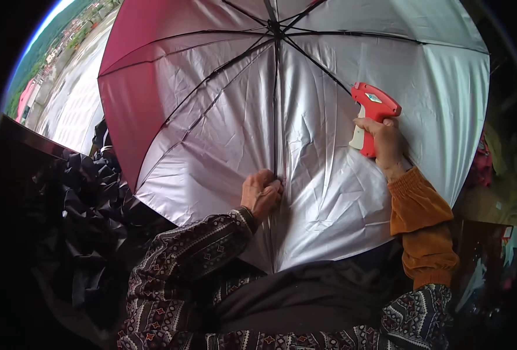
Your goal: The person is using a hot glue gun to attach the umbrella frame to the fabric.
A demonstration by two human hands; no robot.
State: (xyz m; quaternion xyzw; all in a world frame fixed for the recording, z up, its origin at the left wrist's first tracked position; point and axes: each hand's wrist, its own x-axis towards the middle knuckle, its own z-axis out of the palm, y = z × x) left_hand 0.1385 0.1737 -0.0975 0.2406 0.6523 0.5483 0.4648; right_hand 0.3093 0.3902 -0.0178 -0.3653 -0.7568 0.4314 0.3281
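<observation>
An open umbrella (223,140) spreads across the view, its silvery inside toward me and a dark red part at the left. Black ribs fan out from the hub (275,27) at the top. Near the lower middle, my left hand (262,192) pinches a rib together with the cloth along it; the fingertips partly hide that spot. In my right hand (388,143) is a red and white tagging gun (377,103), held by its grip over the right part of the canopy and pointing up and left. An orange-brown cuff covers my right forearm.
Crumpled black cloth (89,204) is heaped at the left. Dark fabric (311,297) covers my lap below the umbrella. At the right lie a brown cardboard piece (486,205) and some clear plastic (475,283). Buildings and hills show outside, upper left.
</observation>
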